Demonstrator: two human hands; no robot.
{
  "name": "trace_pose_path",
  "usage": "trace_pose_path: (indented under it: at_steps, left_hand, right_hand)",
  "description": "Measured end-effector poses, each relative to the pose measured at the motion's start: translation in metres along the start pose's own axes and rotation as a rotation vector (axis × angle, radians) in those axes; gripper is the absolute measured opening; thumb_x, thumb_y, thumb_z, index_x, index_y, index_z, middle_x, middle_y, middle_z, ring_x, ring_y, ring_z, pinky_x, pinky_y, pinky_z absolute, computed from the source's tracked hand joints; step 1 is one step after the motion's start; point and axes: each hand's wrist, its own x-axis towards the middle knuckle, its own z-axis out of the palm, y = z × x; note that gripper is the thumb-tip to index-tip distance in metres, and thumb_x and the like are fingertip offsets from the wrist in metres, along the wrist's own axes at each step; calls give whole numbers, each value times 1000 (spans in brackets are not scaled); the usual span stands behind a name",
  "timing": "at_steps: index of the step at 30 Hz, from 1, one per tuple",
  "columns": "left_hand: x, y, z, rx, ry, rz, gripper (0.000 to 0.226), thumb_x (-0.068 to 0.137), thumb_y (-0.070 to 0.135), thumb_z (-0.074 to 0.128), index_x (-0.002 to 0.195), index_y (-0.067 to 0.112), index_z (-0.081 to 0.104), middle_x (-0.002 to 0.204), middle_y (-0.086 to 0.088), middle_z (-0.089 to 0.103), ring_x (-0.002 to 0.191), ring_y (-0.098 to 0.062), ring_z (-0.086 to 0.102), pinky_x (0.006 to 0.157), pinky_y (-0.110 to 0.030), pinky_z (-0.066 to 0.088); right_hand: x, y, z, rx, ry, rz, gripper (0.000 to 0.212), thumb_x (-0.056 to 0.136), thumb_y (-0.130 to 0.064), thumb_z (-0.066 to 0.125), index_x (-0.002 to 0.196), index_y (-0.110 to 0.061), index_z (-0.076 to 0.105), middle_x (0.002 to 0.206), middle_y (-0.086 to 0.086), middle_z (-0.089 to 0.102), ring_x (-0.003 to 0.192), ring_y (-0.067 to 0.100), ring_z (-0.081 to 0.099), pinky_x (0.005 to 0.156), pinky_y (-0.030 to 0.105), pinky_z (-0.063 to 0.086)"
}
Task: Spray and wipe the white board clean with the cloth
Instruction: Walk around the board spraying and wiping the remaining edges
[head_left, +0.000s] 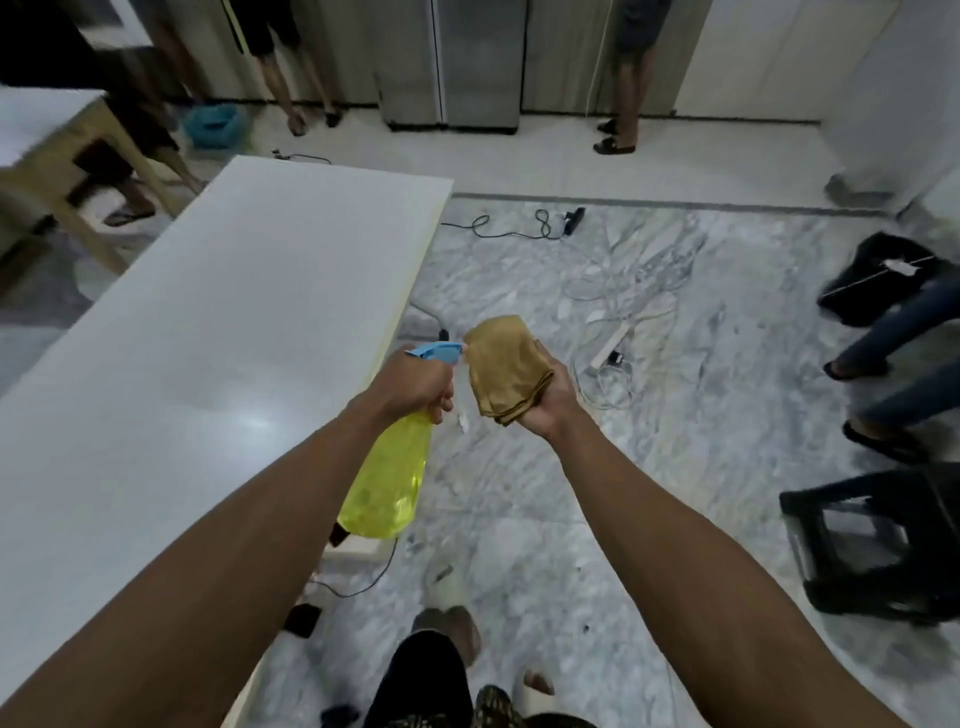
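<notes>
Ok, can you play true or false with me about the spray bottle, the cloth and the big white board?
1. The left hand holds a yellow plastic spray bottle with a blue nozzle. True.
2. The right hand is empty. False: it holds a folded tan cloth.
3. The cloth rests on the long white board. False: it is held up over the grey marble floor, beside the board.
4. The nozzle points toward the cloth. True.
5. A black plastic stool stands on the board. False: it stands on the floor.
</notes>
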Motion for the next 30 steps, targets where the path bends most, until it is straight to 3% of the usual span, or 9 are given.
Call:
trace_pose_path:
  at_steps: [5,9,14,17,21,24,27,30]
  left_hand:
    - [111,35,-49,35,24,19,39,96,-3,50,125,11,72,72,-16,61,66,-29,64,43,-28,51]
    - [189,66,-91,60,-20,31,46,90,-7,50,123,13,75,78,-19,63,71,-32,64,45,-30,55]
    - [256,103,-130,92,-40,38,43,86,1,54,120,17,75,77,-15,67,67,-30,66,48,-30,57]
    - [298,117,-148,153,-35,14,58,69,17,53,119,0,76,69,-11,72,66,-33,73,65,-41,62]
    - [342,131,-162,167,-14,11,45,83,8,50,117,15,78,66,-13,70,57,-31,69,55,-30,55]
    - [378,138,-169,180,-3,-17,46,82,8,49,120,14,75,58,-8,68,50,-26,67,56,-29,53]
    - [415,145,-176,124,4,-60,54,75,13,55,126,6,71,66,-11,71,60,-33,73,61,-36,61]
    - [459,156,-189,58,41,-69,58,71,14,60,128,8,72,79,-18,72,73,-43,76,61,-42,65]
  right_hand:
    - [109,-41,48,-8,-46,-26,51,101,-45,46,111,-3,72,117,17,70,102,32,69,101,48,47]
    - [179,-66,85,24,-36,-26,52,100,-45,45,123,-3,64,123,19,66,111,33,63,108,46,42]
    - [237,-96,125,118,-6,-37,54,102,-45,43,111,1,71,111,21,71,96,34,70,87,51,54]
    - [274,-114,143,118,-8,-49,57,101,-44,43,102,2,75,111,21,71,95,34,71,94,48,51]
    - [319,-140,163,94,-10,-52,52,101,-44,45,117,0,68,122,20,66,110,34,63,107,46,43]
    - [352,-156,167,67,-5,-45,53,101,-44,44,113,0,70,120,20,67,108,34,64,106,46,44]
    - [391,-174,168,29,17,-46,52,100,-45,44,119,-2,67,123,19,65,110,34,62,108,47,40]
    - [435,-194,162,24,91,-25,54,101,-47,40,114,-3,70,118,19,69,105,33,65,99,45,48]
